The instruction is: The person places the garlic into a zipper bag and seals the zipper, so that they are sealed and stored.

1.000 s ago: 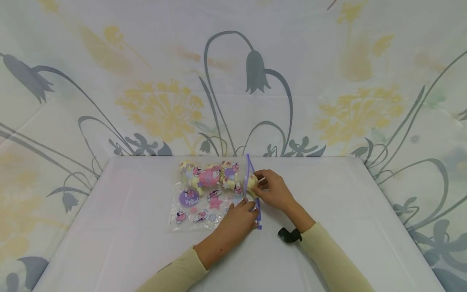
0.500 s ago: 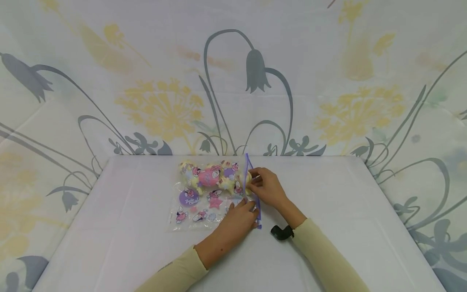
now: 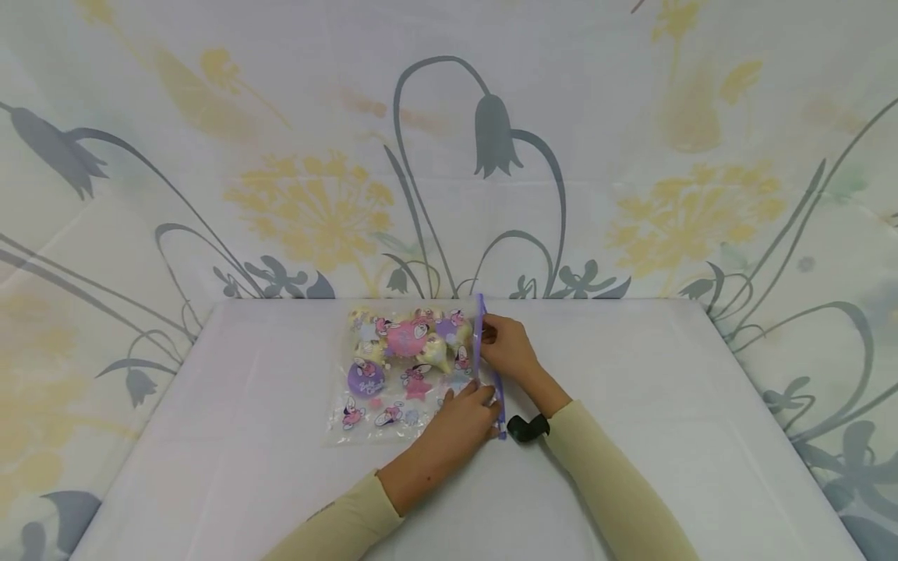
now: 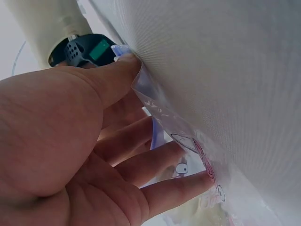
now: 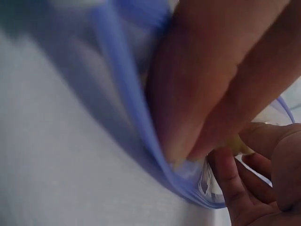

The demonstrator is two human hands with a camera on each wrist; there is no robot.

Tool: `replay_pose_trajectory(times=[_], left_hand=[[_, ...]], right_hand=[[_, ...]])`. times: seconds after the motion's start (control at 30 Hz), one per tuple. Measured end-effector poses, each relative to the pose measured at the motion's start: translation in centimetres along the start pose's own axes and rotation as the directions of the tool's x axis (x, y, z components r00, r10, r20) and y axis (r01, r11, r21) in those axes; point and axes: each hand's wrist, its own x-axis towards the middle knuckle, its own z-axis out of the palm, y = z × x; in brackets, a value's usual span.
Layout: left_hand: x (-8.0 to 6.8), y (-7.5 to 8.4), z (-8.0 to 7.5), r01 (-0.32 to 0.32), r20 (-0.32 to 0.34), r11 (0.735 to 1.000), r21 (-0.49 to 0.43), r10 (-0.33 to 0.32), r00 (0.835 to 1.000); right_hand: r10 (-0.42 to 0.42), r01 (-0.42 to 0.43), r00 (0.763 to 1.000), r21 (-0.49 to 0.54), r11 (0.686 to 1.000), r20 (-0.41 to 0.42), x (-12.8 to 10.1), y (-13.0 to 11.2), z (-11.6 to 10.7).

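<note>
Since the earlier frames my right hand [image 3: 507, 348] has moved in toward the bag mouth, and the yellow piece it held outside the opening is no longer outside; pale yellow pieces [image 3: 436, 352] now sit wholly within the zip bag [image 3: 393, 389].

The zip bag is clear plastic printed with pink and purple cartoon figures and lies flat on the white tabletop [image 3: 631, 436], mid-table, its purple zip strip [image 3: 481, 343] along the edge facing my right. The contents are bunched at the far end of the bag; the near half looks flat.

Left hand [image 3: 466, 417]: fingers pinch the near end of the zip strip, thumb on top, the other fingers under the film, as the left wrist view shows. Right hand: fingertips [image 5: 188, 141] pressed together on the strip at its far part, clamping it.

Hard to make out: the right wrist view is blurred and filled by fingers and strip. I cannot tell how many pieces the bag holds, nor how much of the strip is sealed. A black wrist device [image 3: 528, 427] sits at my right cuff.
</note>
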Motion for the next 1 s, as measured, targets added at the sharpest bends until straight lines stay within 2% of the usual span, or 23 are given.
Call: replay_pose_trajectory(times=[0.23, 0.5, 0.77, 1.0], left_hand=[[0.1, 0.1, 0.1, 0.011, 0.011, 1.000, -0.011, -0.011, 1.000], [0.0, -0.1, 0.1, 0.030, 0.027, 0.999, -0.036, -0.029, 0.999], [0.0, -0.2, 0.1, 0.025, 0.027, 0.999, -0.036, -0.024, 0.999], [-0.1, -0.3, 0.2, -0.001, -0.020, 1.000, -0.009, 0.001, 1.000]], right_hand=[[0.020, -0.021, 0.999, 0.030, 0.999, 0.036, -0.1, 0.6, -0.3], [0.014, -0.018, 0.997, 0.061, 0.998, 0.074, -1.3, 0.7, -1.2], [-0.021, 0.019, 1.000, 0.068, 0.998, 0.023, -3.3, 1.0, -2.6], [-0.043, 0.043, 0.999, 0.048, 0.998, -0.007, -5.2, 1.1, -3.9]])
